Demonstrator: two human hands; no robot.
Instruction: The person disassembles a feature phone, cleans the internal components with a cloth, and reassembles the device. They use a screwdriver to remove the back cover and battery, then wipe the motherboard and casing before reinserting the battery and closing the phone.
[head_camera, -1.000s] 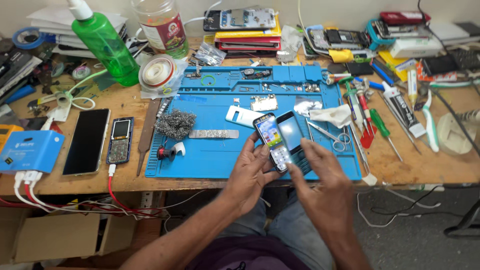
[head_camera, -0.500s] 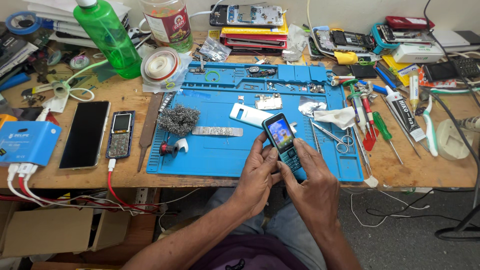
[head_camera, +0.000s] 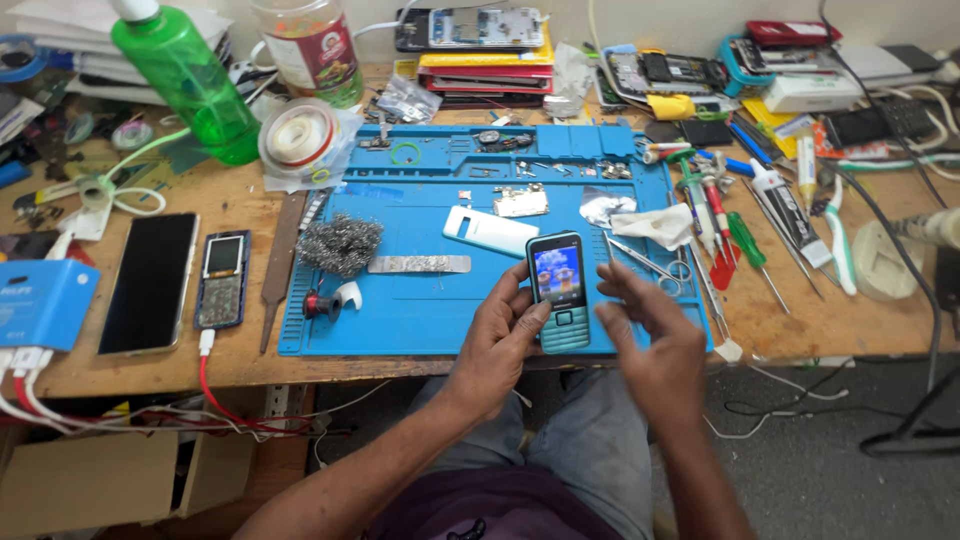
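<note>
While left hand (head_camera: 497, 345) grips keypad phone (head_camera: 560, 292), right hand (head_camera: 655, 340) loose beside, tweezers (head_camera: 645, 262) behind

Bare forearms, no sleeves or rings; purple shirt, grey-blue jeans.

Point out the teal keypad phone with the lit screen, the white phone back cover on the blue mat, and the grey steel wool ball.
teal keypad phone (head_camera: 559, 290), head view, lit screen's lower edge.
white phone back cover (head_camera: 491, 230), head view, its middle.
grey steel wool ball (head_camera: 340, 243), head view, its centre.
</note>
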